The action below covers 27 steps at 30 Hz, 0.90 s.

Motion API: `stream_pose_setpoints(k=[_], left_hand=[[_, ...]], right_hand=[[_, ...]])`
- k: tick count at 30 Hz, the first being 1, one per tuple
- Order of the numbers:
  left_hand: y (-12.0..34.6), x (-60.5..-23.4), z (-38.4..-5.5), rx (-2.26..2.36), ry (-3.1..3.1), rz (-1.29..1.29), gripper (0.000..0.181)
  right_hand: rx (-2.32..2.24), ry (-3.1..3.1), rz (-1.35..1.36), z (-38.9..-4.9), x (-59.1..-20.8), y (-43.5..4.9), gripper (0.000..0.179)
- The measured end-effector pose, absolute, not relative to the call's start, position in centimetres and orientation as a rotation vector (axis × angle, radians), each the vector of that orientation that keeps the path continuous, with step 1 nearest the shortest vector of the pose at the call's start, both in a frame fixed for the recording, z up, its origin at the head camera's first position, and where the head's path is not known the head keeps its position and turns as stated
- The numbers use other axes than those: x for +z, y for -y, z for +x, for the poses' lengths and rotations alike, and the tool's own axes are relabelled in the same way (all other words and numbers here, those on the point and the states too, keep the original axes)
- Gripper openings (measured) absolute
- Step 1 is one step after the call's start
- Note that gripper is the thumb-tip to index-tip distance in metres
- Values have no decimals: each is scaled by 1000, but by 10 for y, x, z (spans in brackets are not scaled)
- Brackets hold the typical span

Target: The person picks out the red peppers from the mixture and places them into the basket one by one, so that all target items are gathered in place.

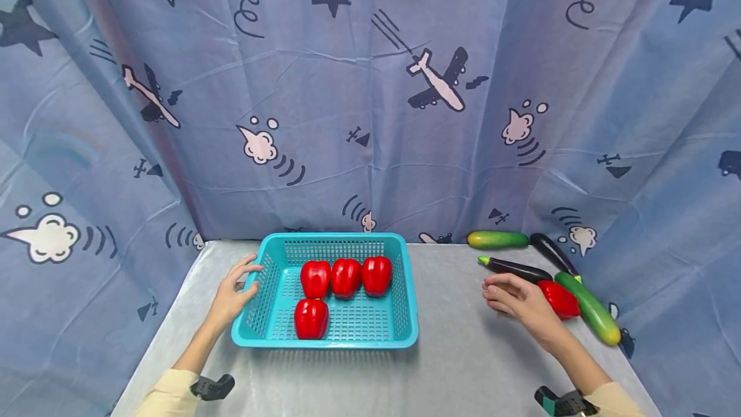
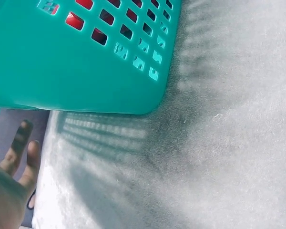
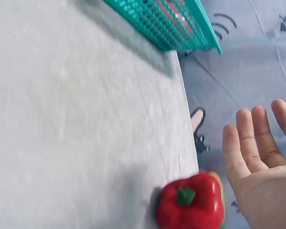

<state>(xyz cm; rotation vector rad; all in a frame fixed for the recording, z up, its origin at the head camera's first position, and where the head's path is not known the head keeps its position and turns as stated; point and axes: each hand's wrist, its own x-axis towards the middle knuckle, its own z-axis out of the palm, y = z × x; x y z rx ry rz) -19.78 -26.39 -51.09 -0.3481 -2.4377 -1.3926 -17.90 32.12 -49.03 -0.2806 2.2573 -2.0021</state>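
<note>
A turquoise plastic basket [image 1: 325,344] sits on the pale cloth-covered table, with several red bell peppers [image 1: 346,278] inside it. At its left rim is my left hand [image 1: 230,295], fingers relaxed and apart, fingertips right by the rim. In the left wrist view the fingers [image 2: 32,162] show beside the basket wall [image 2: 76,67]. To the right, my right hand [image 1: 523,304] hovers over the table with nothing in it; the right wrist view shows its fingers [image 3: 248,143] loosely extended. Another red bell pepper [image 1: 560,299] lies just behind that hand, partly hidden by it.
Around the loose pepper lie two dark eggplants [image 1: 515,269] [image 1: 552,253] and two green-yellow cucumber-like vegetables [image 1: 498,239] [image 1: 590,307]. A blue patterned curtain [image 1: 370,114] hangs behind the table and along both sides. Bare tabletop [image 1: 446,314] lies between the basket and the right hand.
</note>
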Motion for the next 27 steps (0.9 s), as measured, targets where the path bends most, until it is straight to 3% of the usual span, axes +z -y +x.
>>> stream_pose_setpoints(k=[7, 27], left_hand=[[265, -515, -199, -1427, 2426, -322, 32], [280, -544, -217, -1439, 2441, -325, 34]], right_hand=[[-1965, -2379, -175, -179, -491, -347, 47], [-1738, -2895, -18, -190, -513, -364, 51]])
